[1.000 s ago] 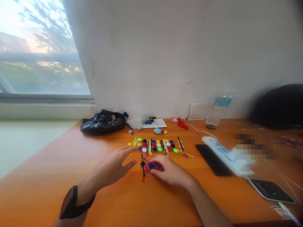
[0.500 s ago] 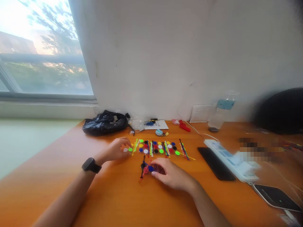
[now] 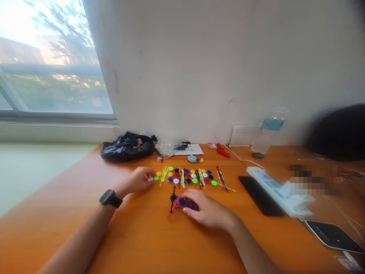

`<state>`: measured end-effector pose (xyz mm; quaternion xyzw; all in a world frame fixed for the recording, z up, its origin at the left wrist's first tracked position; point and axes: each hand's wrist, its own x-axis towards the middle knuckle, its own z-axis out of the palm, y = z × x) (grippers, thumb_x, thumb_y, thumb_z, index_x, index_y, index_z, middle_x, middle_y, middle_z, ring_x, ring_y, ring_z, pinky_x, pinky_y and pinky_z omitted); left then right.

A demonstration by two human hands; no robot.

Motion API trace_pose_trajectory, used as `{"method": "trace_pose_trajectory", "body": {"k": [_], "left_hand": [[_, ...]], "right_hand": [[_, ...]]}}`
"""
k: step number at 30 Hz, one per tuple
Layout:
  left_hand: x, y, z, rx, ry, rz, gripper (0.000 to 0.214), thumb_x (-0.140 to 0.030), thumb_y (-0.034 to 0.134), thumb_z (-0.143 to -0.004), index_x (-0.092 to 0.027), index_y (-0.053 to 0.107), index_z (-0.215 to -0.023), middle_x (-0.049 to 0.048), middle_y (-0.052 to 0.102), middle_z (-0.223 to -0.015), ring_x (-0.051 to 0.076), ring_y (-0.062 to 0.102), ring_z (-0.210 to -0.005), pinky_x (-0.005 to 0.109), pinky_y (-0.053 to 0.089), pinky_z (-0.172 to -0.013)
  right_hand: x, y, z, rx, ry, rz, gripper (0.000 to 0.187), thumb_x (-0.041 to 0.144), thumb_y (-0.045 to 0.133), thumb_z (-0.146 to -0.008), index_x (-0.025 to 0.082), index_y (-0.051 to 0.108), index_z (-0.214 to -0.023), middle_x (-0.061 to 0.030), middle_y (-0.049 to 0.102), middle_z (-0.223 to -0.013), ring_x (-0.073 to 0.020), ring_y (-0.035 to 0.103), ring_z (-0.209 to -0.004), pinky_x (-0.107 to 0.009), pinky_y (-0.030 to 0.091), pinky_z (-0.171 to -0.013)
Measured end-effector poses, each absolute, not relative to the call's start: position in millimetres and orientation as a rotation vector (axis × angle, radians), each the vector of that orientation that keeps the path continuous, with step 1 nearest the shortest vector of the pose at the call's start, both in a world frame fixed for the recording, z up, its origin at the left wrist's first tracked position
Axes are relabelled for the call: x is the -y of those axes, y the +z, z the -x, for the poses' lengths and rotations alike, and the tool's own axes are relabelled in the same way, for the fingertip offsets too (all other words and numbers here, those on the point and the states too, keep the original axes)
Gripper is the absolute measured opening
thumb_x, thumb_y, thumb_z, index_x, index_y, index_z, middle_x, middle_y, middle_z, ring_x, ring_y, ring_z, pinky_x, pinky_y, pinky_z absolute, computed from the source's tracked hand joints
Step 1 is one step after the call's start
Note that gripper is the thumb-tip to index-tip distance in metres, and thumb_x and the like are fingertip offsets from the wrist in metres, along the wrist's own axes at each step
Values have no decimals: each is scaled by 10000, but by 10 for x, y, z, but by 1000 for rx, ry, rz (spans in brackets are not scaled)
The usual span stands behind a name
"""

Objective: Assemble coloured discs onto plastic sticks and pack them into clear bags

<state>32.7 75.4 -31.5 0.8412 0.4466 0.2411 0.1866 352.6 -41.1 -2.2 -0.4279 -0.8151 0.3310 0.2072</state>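
Observation:
My left hand [image 3: 139, 180] is at the left end of the rows of coloured discs, its bent fingers closed on a small white disc [image 3: 150, 179]. Just right of it are a green disc [image 3: 156, 178] and a yellow disc [image 3: 159, 173]. My right hand [image 3: 203, 206] rests on the table nearer me, thumb and forefinger curved but apart around a blue arrow piece [image 3: 188, 206]. Beside its fingertips lie a red arrow piece [image 3: 176, 203] and a black arrow piece [image 3: 173, 198], each on a disc. The other right fingers are partly hidden.
Bundles of coloured arrows [image 3: 183, 178] stand between rows of discs [image 3: 193, 176]. Behind are a black plastic bag [image 3: 128, 147], a paper sheet [image 3: 192, 149] and a bottle [image 3: 265, 137]. A black phone [image 3: 259, 196] and a white power strip [image 3: 276, 194] lie right. Another person is at far right.
My left fingers have drawn back left from above the green disc and curled at the white one. The right hand has hardly moved; more of the blue arrow shows between its fingers.

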Motion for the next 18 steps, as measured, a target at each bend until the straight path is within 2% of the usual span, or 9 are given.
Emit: {"method": "trace_pose_trajectory", "body": {"k": [5, 11, 15, 18], "left_hand": [[-743, -307, -363, -1226, 658, -2353, 230, -387, 676, -867, -192, 753, -961, 48, 750, -892, 177, 644, -762, 264, 509, -688], [-774, -325, -308, -1239, 634, -2327, 261, -349, 686, -847, -187, 772, -1031, 59, 745, -926, 182, 657, -778, 279, 522, -712], [-763, -327, -322, -1200, 770, -2384, 269, -339, 687, -865, -210, 750, -1092, 60, 731, -1045, 198, 655, -881, 285, 518, -737], [-715, -323, -424, -1230, 916, -2419, 254, -387, 654, -928, -216, 749, -1091, 74, 715, -1092, 227, 647, -980, 330, 516, -827]], "right_hand": [[409, -23, -3527, 2280, 928, 1189, 240, 263, 649, -961, 274, 723, -1189, -37, 711, -1188, -232, 663, -1074, -323, 497, -931], [408, -19, -3528, 2300, 916, 1218, 257, 269, 647, -965, 272, 705, -1216, -39, 702, -1202, -230, 659, -1096, -320, 494, -947], [401, -19, -3535, 2326, 922, 1201, 268, 275, 640, -973, 276, 698, -1235, -32, 692, -1224, -223, 652, -1116, -319, 491, -971], [396, -14, -3539, 2336, 919, 1192, 270, 278, 641, -976, 275, 694, -1241, -31, 686, -1241, -219, 649, -1122, -315, 492, -975]]}}
